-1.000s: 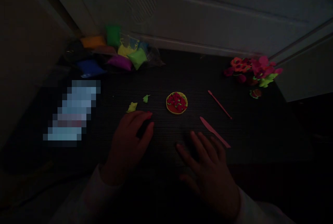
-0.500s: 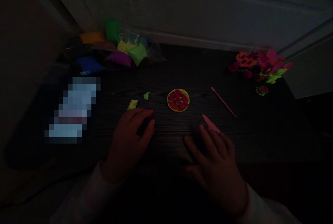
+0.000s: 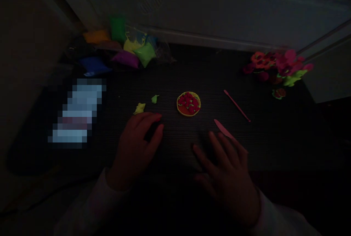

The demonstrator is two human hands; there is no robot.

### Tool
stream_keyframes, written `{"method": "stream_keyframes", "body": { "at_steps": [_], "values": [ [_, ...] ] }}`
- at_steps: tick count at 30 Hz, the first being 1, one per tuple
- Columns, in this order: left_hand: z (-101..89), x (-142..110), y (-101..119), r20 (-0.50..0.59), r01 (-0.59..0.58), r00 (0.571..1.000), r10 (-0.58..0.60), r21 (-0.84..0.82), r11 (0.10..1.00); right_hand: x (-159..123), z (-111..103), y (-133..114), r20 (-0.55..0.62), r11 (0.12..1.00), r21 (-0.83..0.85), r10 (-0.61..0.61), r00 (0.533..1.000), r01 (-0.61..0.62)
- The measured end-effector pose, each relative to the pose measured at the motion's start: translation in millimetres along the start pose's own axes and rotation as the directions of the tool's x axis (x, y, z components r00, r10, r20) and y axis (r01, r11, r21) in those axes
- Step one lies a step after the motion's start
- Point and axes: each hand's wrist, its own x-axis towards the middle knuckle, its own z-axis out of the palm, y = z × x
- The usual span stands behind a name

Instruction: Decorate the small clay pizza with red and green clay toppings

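Note:
My left hand (image 3: 137, 146) rests over the dark table, thumb apart from the fingers, with nothing visible in it. Just beyond its knuckles lies a yellow lump of clay (image 3: 139, 108), and a smaller green clay bit (image 3: 155, 99) is a little farther off. My right hand (image 3: 227, 170) has its fingers spread and holds nothing. A pink plastic clay knife (image 3: 223, 129) lies past its fingertips, its near end hidden by the fingers. Between and beyond both hands sits a round clay piece (image 3: 188, 103) with a yellow rim and red and green bits on top.
Bags of coloured clay (image 3: 126, 59) are heaped at the back left. A lit phone-like screen (image 3: 78, 111), blurred out, lies on the left. A thin pink stick tool (image 3: 237, 105) lies right of centre. Clay flowers (image 3: 285, 64) cluster back right, near a small red-green clay piece (image 3: 279, 93).
The view has shifted slightly, so the things on the table appear a little higher in the picture. Both hands keep nearly the same pose, and nothing has been picked up.

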Motion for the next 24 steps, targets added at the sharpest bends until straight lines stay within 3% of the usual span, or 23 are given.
{"method": "stream_keyframes", "body": {
  "at_steps": [2, 6, 9, 13, 16, 19, 22, 24],
  "values": [
    [-0.3, 0.4, 0.2, 0.006, 0.003, 1.000, -0.003, -0.001, 1.000, 0.0, -0.1, -0.6, 0.005, 0.999, 0.005, -0.045, 0.999, 0.045],
    [-0.4, 1.0, -0.4, 0.016, 0.003, 1.000, -0.003, -0.005, 1.000, 0.4, -1.0, -0.9, 0.004, 1.000, -0.006, -0.010, 1.000, 0.010],
    [-0.4, 1.0, -0.7, 0.008, -0.001, 1.000, 0.001, 0.003, 1.000, 1.0, -1.3, -0.4, 0.013, 0.996, 0.007, -0.092, 0.996, 0.092],
    [-0.2, 0.9, -0.4, 0.015, -0.010, 1.000, 0.010, -0.003, 1.000, 2.9, -1.4, 1.0, 0.020, 0.999, -0.013, -0.039, 0.999, 0.039],
    [-0.1, 0.8, -0.3, 0.005, -0.016, 1.000, 0.016, -0.005, 1.000, 4.7, -1.2, 1.9, 0.027, 0.993, 0.011, -0.114, 0.993, 0.114],
    [-0.6, 1.0, 0.0, 0.006, -0.021, 1.000, 0.021, -0.012, 1.000, 6.1, -0.7, 2.2, 0.015, 1.000, -0.002, -0.029, 0.999, 0.029],
    [-1.5, 1.4, 0.7, 0.032, -0.008, 0.999, 0.008, 0.002, 1.000, 6.1, 0.8, 1.5, 0.017, 0.996, 0.029, -0.087, 0.996, 0.086],
    [-1.9, 1.4, 0.9, 0.037, -0.004, 0.999, 0.004, 0.011, 1.000, 5.6, 2.3, 0.9, 0.004, 0.998, 0.028, -0.051, 0.999, 0.051]
  ]
}}
